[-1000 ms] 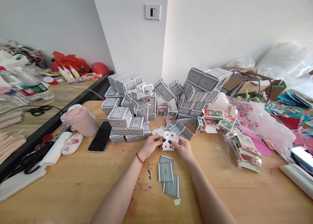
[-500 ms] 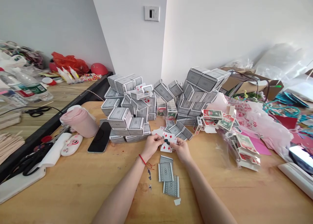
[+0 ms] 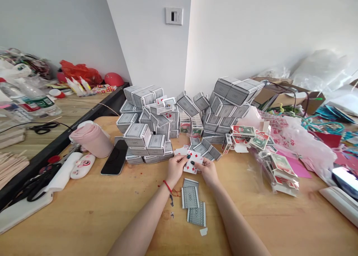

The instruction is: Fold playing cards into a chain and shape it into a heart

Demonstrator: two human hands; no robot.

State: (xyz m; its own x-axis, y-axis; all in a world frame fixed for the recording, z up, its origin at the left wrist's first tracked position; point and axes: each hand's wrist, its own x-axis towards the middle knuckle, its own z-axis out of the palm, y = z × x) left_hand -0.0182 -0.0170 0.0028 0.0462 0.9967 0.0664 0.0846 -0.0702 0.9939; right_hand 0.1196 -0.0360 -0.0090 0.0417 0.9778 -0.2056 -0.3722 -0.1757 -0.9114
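Both hands meet at the middle of the wooden table [image 3: 92,211]. My left hand [image 3: 176,169] and my right hand [image 3: 208,171] pinch a playing card [image 3: 192,165] with red diamonds, face up, between thumbs and fingers. More face-up cards [image 3: 181,150] lie just beyond it. Three face-down grey-backed cards [image 3: 192,205] lie in a line below my hands, between my forearms. A small white paper scrap [image 3: 203,231] lies near the lowest one.
A heap of grey card boxes [image 3: 156,123] rises behind the hands, against the wall. Red-and-green packs [image 3: 276,166] in plastic lie to the right. A black phone [image 3: 114,157], a pink cup [image 3: 92,138] and scissors [image 3: 33,187] sit to the left.
My hands have turned the diamond card a little and shifted slightly; the left thumb now rests on its top edge. The cards on the table have stayed put.
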